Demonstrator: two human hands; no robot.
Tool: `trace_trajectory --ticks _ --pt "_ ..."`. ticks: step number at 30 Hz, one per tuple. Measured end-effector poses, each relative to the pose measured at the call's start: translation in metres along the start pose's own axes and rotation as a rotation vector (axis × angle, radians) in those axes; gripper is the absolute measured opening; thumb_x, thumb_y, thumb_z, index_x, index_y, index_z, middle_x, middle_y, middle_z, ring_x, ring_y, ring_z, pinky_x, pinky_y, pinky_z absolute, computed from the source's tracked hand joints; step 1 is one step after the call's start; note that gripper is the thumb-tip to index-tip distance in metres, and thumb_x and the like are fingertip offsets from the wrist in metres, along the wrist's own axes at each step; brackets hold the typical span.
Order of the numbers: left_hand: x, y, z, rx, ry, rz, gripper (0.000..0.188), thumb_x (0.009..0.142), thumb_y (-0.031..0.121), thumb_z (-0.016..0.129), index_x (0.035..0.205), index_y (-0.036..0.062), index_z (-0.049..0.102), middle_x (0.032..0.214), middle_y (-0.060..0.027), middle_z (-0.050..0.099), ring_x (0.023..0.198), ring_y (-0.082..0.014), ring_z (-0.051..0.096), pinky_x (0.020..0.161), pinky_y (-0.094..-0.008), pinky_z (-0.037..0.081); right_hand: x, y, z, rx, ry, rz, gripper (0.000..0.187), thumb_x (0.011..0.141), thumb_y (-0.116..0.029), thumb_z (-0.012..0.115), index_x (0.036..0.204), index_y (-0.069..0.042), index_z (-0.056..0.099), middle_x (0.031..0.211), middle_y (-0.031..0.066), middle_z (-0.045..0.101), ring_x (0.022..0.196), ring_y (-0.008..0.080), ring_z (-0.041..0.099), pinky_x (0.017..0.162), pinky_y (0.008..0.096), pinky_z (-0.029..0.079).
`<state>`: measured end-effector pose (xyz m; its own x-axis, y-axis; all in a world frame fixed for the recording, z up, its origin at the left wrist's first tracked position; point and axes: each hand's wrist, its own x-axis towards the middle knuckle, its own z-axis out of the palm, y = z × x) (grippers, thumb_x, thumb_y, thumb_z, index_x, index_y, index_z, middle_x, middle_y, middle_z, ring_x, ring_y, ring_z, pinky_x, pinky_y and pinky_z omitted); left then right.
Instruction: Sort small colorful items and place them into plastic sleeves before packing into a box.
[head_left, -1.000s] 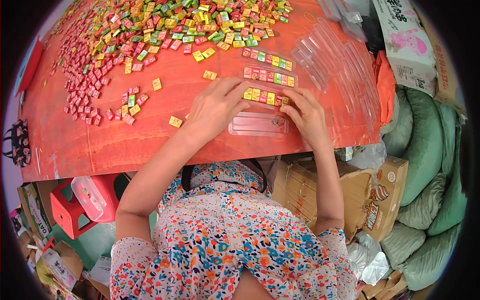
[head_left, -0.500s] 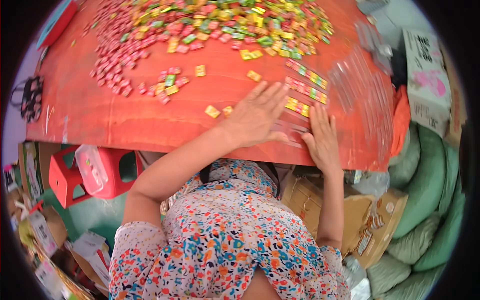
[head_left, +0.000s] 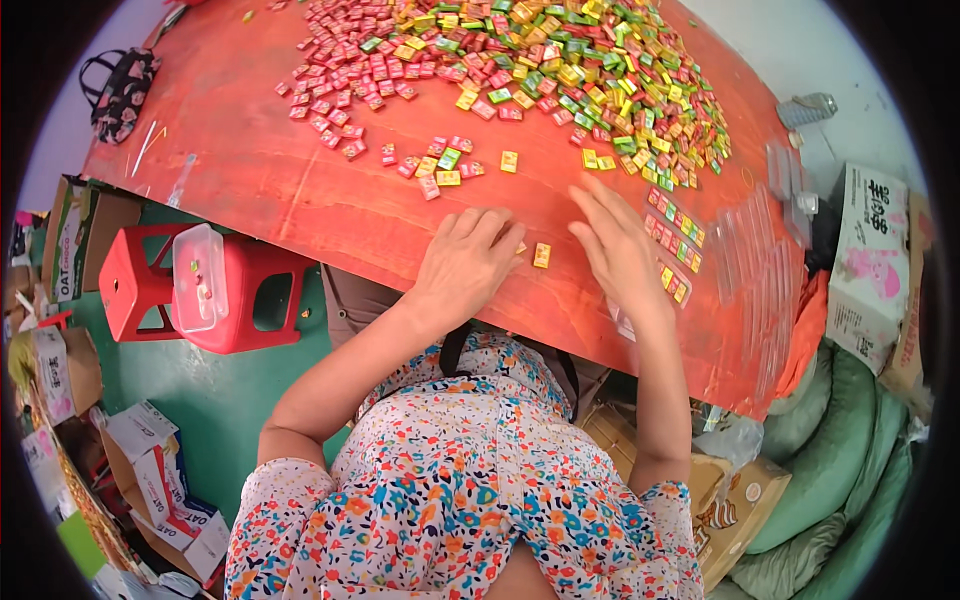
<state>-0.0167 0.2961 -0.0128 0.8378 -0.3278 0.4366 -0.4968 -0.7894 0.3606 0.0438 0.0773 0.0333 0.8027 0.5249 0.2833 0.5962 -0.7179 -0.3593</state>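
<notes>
Bare hands work above a red-painted wooden bench [head_left: 330, 215], where a small, yellow, rectangular packet [head_left: 541, 255] lies flat between them, a second yellow packet [head_left: 521, 248] mostly hidden at the left fingertips. The left hand [head_left: 468, 262] arches with its fingers bent downward; whether it grips that packet cannot be told. The right hand [head_left: 618, 250] is spread, thumb apart, with nothing visible in its grasp. Beyond them sprawls a heap of glossy red, yellow, green and orange packets [head_left: 560, 70], while short multicoloured rows of packets [head_left: 676, 216] line up at right, near long, clear plastic trays [head_left: 745, 250]. The packets look light and fairly stiff, their smooth faces probably a little slippery and their corners apt to dent under a hard squeeze; a gentle thumb-and-forefinger pinch across the long sides should suit best. A second ago the hands framed the row nearest the wearer, fingers at its ends; now both are over the bench to its left, and the view has swung with them.
</notes>
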Motion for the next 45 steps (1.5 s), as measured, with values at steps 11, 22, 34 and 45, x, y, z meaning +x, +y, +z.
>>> trace_trajectory --ticks 11,22,34,45 --pt "-0.006 -0.024 -0.014 0.124 0.131 -0.062 0.041 0.082 0.016 0.071 0.122 0.0085 0.063 0.129 -0.0115 0.055 0.119 -0.0313 0.052 0.099 -0.0458 0.04 0.152 0.02 0.092 -0.188 0.065 -0.085 0.058 0.099 -0.056 0.045 0.149 -0.026 0.04 0.156 0.0199 0.032 0.146 0.044 0.025 0.113 0.0658 0.021" --pt "-0.023 -0.048 -0.018 0.136 0.007 -0.256 0.072 0.09 0.044 0.065 0.149 0.0095 0.041 0.156 -0.0183 0.034 0.145 -0.0381 0.03 0.117 -0.0558 0.023 0.063 -0.011 0.059 -0.151 -0.249 -0.317 0.053 0.099 -0.048 0.048 0.149 -0.032 0.043 0.162 0.0152 0.023 0.147 0.0432 0.022 0.114 0.0693 0.016" --pt "-0.025 -0.046 -0.035 0.113 0.03 -0.128 0.052 0.092 0.024 0.064 0.14 0.0086 0.051 0.146 -0.0146 0.048 0.139 -0.0366 0.04 0.114 -0.0509 0.03 0.014 0.003 0.0 0.315 -0.045 0.008 0.049 0.1 -0.031 0.058 0.144 -0.012 0.049 0.142 0.0137 0.054 0.136 0.0308 0.048 0.116 0.0443 0.032" --pt "-0.004 -0.017 -0.021 0.025 0.116 -0.143 0.035 0.085 0.009 0.068 0.119 0.0044 0.064 0.115 -0.0101 0.06 0.107 -0.0301 0.057 0.091 -0.0421 0.046 0.076 -0.017 0.047 0.001 -0.009 -0.319 0.026 0.087 -0.01 0.067 0.113 -0.009 0.069 0.116 0.0083 0.068 0.108 0.0295 0.063 0.092 0.0418 0.05"
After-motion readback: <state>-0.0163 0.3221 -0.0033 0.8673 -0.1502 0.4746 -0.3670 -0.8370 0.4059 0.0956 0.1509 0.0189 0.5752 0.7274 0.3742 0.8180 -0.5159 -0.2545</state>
